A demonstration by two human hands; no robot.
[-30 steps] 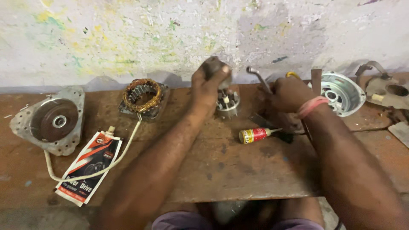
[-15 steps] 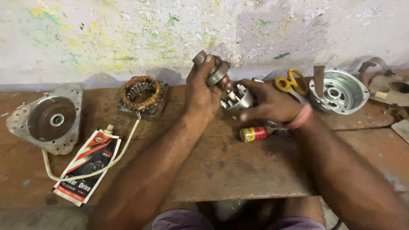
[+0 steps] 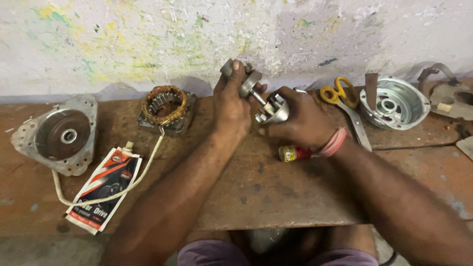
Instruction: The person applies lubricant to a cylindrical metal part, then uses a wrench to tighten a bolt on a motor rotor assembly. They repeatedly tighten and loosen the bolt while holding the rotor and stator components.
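Fingers (image 3: 235, 74) of the left hand (image 3: 230, 106) are wrapped tight around the upper end of a small metal rotor (image 3: 251, 83), just above the middle of the frame, while the right hand (image 3: 300, 118) closes around the shiny clawed cup (image 3: 274, 111) on the lower end of its shaft. The part is held in the air over the worktop (image 3: 276, 187), tilted, close to the paint-flecked wall (image 3: 148, 39).

It looks like solid steel: stiff, fairly heavy for its size, and probably greasy, so slippery on the smooth shaft. The knurled or stepped ends give the surest hold; the claws look sharp-edged.

Around the hands in this one view: at left, a round cast housing (image 3: 59, 135) with a dark pulley face, dull and rough; beside it a copper-wound coil ring (image 3: 165, 106) with a pale wire (image 3: 118, 189) trailing over a flat, glossy grease sachet (image 3: 103, 189). At right lie yellow-handled scissors (image 3: 340, 91), a bright aluminium end cover (image 3: 396, 103), and a small red-and-yellow tube (image 3: 293, 152) under the right wrist. The worktop is rusty, pitted, brown.
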